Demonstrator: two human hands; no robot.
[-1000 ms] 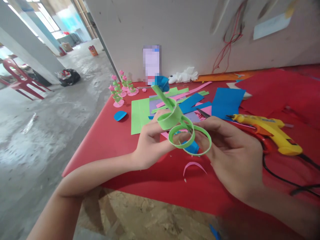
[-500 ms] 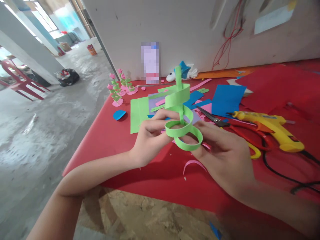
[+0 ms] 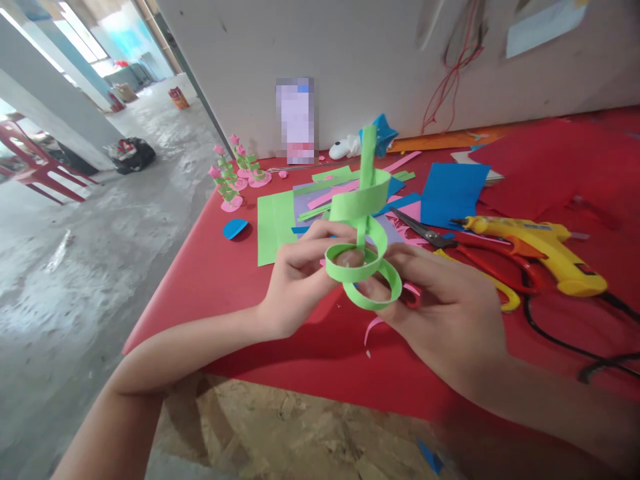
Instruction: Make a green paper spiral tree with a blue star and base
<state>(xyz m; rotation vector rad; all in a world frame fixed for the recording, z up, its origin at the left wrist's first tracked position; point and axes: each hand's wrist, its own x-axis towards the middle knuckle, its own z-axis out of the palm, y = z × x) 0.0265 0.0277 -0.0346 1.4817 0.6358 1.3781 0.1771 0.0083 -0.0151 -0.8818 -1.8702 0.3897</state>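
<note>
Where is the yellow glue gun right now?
In the head view, the glue gun lies at the right on the red tabletop, next to the scissors, right of the right hand.

So I'm at a table [image 3: 185, 313] covered in red, and straight beyond my left hand [image 3: 295, 287] there's a big pale panel [image 3: 240, 67] standing up like a wall, kinda scuffed, with red wires [image 3: 459, 65] dangling down it past my right hand [image 3: 450, 293]. Way off left of my left hand it opens into a larger room: blotchy grey floor [image 3: 170, 160], a bit shiny in spots, a thick pillar [image 3: 45, 73] and a red chair [image 3: 37, 160] near it. Farther back there's super bright light at a window [image 3: 85, 33], next to a wall [image 3: 133, 33] with a turquoise patch.
</note>
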